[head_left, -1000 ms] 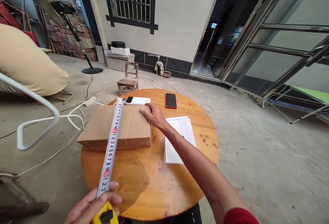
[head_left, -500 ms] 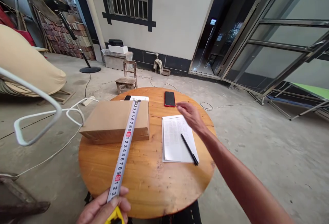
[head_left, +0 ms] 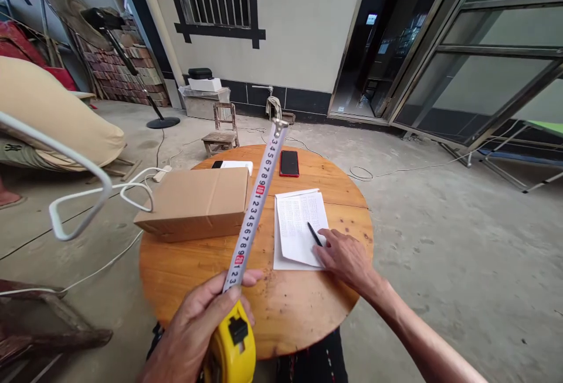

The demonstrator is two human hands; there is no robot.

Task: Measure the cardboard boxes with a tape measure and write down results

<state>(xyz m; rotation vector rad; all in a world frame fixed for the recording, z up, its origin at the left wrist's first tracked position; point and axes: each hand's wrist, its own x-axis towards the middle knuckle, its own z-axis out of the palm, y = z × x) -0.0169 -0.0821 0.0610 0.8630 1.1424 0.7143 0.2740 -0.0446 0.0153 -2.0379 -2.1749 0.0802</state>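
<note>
Tape blade (head_left: 253,213) extends lengthwise forward, slanting right, from left hand (head_left: 197,318).

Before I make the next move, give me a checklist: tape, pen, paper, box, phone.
1. Yellow tape measure in left hand: ok, held.
2. Blade drawn out: ok.
3. Blade clear of cardboard box: cannot tell; they overlap in view.
4. Right hand gripping black pen: cannot tell; fingers are at it.
5. Paper on wooden table: ok.
6. Phone clear of both hands: ok.
</note>
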